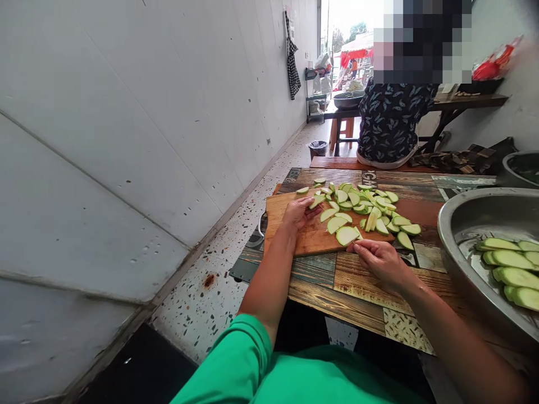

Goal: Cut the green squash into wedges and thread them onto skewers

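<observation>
Many pale green half-round zucchini slices (353, 199) lie spread over the right part of a wooden cutting board (284, 235) and onto the tabletop beyond it. Over the board's left part, my left hand (298, 212) has a zucchini slice (316, 202) at its thumb and fingertips. My right hand (377, 257), at the board's near right edge, is closed in a pinch at the rim of a larger zucchini slice (347, 235). Its curled fingers hide whatever else may be in them.
A large metal basin (448, 216) with long zucchini slices (511, 258) stands on the patchwork-patterned table (311, 275) at right. Another person (391, 123) sits on a bench (332, 163) beyond the table, back turned. A white wall (126, 140) runs along the left.
</observation>
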